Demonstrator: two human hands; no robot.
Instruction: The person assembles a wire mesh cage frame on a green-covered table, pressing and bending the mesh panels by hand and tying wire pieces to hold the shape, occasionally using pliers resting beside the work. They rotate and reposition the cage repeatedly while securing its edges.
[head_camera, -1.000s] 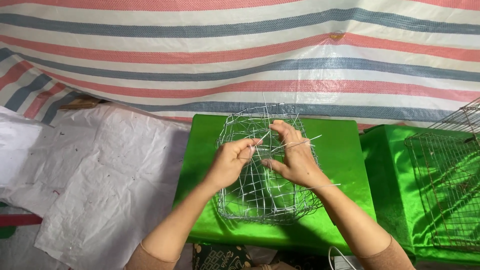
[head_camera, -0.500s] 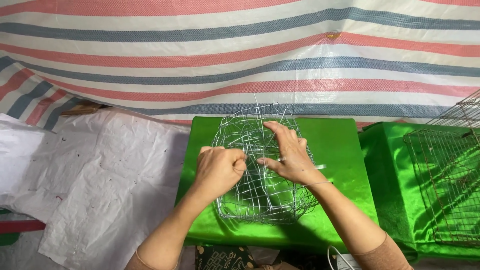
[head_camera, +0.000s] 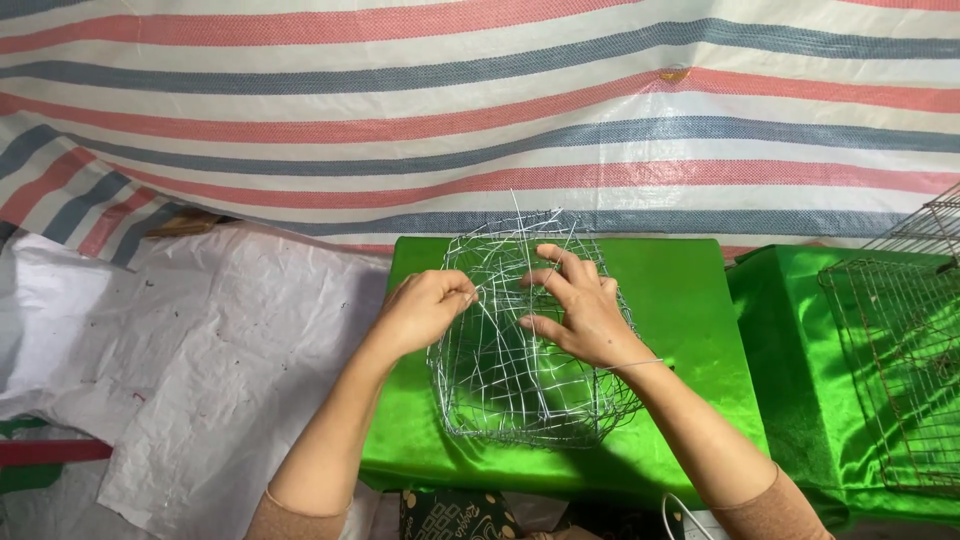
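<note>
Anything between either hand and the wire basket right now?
Nothing visible. Both hands are already on the wire basket, which sits on the green cloth: the left hand is closed on wires at its left side, and the right hand rests spread on the mesh, fingers among the strands.

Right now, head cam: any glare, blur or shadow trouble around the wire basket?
Head view: sharp overall, no motion blur on the left hand or right hand. Satin green cloth throws bright sheen patches; thin strands of the wire basket wash out against them. Dark shadow lies under the basket's near edge. Striped tarp is evenly lit.
</note>
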